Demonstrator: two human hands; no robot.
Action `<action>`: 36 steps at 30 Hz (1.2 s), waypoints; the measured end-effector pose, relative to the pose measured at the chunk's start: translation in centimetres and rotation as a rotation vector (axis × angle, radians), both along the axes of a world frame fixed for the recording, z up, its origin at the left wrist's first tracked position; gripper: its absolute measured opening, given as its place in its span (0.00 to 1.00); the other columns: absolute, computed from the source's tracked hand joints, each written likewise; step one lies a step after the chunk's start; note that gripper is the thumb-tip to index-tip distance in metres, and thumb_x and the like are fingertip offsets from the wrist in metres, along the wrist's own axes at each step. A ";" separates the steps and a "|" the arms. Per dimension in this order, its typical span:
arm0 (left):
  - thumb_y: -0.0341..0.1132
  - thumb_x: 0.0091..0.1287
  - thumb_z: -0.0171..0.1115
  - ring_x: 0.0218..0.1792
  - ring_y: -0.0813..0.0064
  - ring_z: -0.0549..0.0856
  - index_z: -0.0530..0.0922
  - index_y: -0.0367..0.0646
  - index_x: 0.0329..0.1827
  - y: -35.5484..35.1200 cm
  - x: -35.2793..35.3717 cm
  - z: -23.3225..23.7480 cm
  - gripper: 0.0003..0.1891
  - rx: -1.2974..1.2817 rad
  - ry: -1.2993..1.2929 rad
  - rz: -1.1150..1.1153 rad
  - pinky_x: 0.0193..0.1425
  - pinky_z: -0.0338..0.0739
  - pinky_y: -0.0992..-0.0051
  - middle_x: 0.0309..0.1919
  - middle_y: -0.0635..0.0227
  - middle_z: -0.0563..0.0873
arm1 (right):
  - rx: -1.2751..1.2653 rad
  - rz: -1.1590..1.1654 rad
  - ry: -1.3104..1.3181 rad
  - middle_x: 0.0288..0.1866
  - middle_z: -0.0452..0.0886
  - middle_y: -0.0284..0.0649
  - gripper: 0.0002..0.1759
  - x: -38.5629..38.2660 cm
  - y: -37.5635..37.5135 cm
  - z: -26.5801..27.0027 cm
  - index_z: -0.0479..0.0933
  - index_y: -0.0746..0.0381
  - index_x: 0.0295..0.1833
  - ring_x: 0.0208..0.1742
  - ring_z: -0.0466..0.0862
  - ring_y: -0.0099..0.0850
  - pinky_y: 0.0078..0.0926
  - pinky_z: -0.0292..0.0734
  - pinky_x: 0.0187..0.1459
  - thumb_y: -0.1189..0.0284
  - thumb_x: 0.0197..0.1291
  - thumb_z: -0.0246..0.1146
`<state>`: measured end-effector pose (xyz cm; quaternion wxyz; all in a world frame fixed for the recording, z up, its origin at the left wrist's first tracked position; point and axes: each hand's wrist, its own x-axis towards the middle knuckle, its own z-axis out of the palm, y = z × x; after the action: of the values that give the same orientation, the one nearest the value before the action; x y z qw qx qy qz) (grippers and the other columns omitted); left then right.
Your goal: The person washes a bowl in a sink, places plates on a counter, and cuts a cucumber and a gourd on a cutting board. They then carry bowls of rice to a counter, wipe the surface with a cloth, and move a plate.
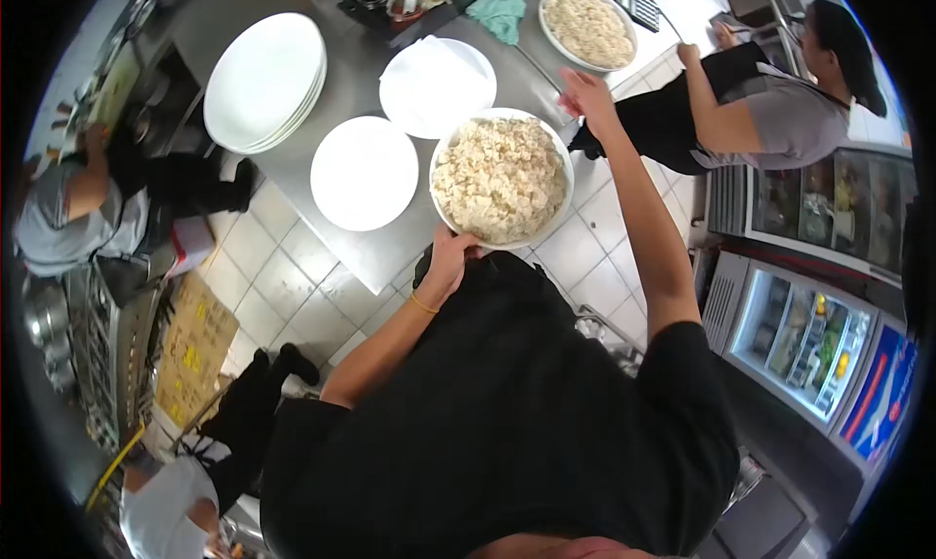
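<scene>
Over the counter (292, 174), left hand (450, 257) grips rice plate (500, 179), right hand (585, 96) spread open

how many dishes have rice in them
2. The near dish is over the counter edge, its rim in the left hand. The far dish lies at the counter's far end, beside a person in grey. More may be hidden off-frame.
</scene>
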<state>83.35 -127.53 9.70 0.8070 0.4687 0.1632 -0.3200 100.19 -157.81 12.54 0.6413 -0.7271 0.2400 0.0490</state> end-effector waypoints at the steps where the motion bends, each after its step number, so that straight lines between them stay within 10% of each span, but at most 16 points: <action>1: 0.22 0.57 0.53 0.24 0.78 0.78 0.72 0.35 0.48 -1.0 1.0 -0.4 0.14 -0.018 0.001 -0.018 0.27 0.74 0.79 0.32 0.65 0.81 | -0.027 -0.028 -0.057 0.21 0.80 0.38 0.23 -1.7 -2.1 -0.1 0.77 0.67 0.50 0.15 0.73 0.19 0.16 0.66 0.16 0.58 0.61 0.61; 13: 0.22 0.56 0.54 0.22 0.76 0.78 0.70 0.36 0.46 -11.0 6.9 -3.5 0.14 0.044 -0.002 -0.049 0.27 0.75 0.77 0.32 0.64 0.80 | 0.484 -0.132 0.022 0.43 0.81 0.54 0.25 1.0 -10.3 -2.5 0.62 0.71 0.60 0.37 0.84 0.38 0.30 0.80 0.36 0.63 0.66 0.53; 30: 0.23 0.60 0.52 0.32 0.72 0.80 0.71 0.37 0.50 -19.2 9.2 -4.2 0.14 0.062 -0.040 0.456 0.35 0.76 0.74 0.39 0.64 0.81 | 0.631 -0.211 -0.093 0.44 0.78 0.63 0.20 5.3 -15.7 -4.6 0.61 0.81 0.53 0.40 0.83 0.53 0.46 0.83 0.45 0.79 0.57 0.51; 36: 0.24 0.63 0.53 0.32 0.72 0.81 0.72 0.35 0.50 -20.3 9.7 -4.3 0.12 0.022 -0.139 0.448 0.39 0.77 0.72 0.40 0.62 0.82 | 0.658 -0.266 -0.105 0.40 0.80 0.59 0.16 5.5 -15.9 -5.5 0.65 0.77 0.52 0.34 0.85 0.49 0.37 0.86 0.37 0.78 0.61 0.50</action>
<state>93.04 -147.83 5.39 0.8622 0.4504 0.2104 -0.0980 105.73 -173.72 7.02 0.8534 -0.4456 0.2705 0.0024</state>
